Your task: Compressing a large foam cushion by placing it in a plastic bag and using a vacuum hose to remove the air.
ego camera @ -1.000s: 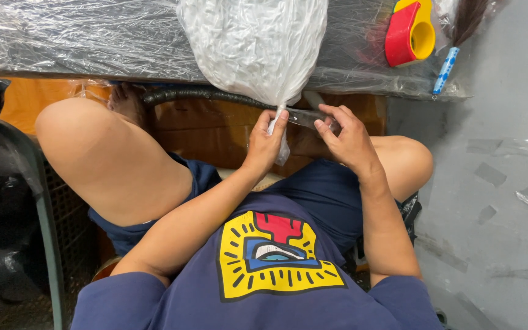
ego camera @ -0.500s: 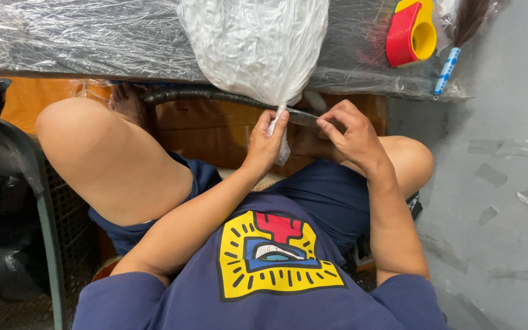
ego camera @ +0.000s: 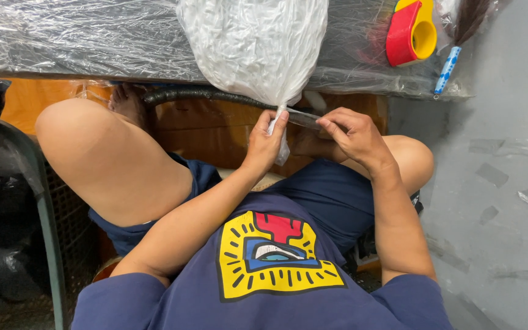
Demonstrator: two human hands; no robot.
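A clear plastic bag (ego camera: 255, 49) stuffed with white material hangs over the table edge, narrowing to a twisted neck. My left hand (ego camera: 265, 143) pinches that neck between thumb and fingers. A strip of clear tape (ego camera: 304, 117) runs from the neck to the right. My right hand (ego camera: 352, 135) holds the strip's other end in its fingertips, just above my right knee.
The table (ego camera: 62, 43) is wrapped in clear film. On it at the right lie a red and yellow tape dispenser (ego camera: 410, 30) and a blue and white brush (ego camera: 447, 70). A black ribbed hose (ego camera: 203, 95) runs under the table. Grey floor (ego camera: 502, 183) lies to the right.
My right hand's fingers have shifted slightly on the tape strip. My left hand keeps its pinch on the bag's neck in the same place.
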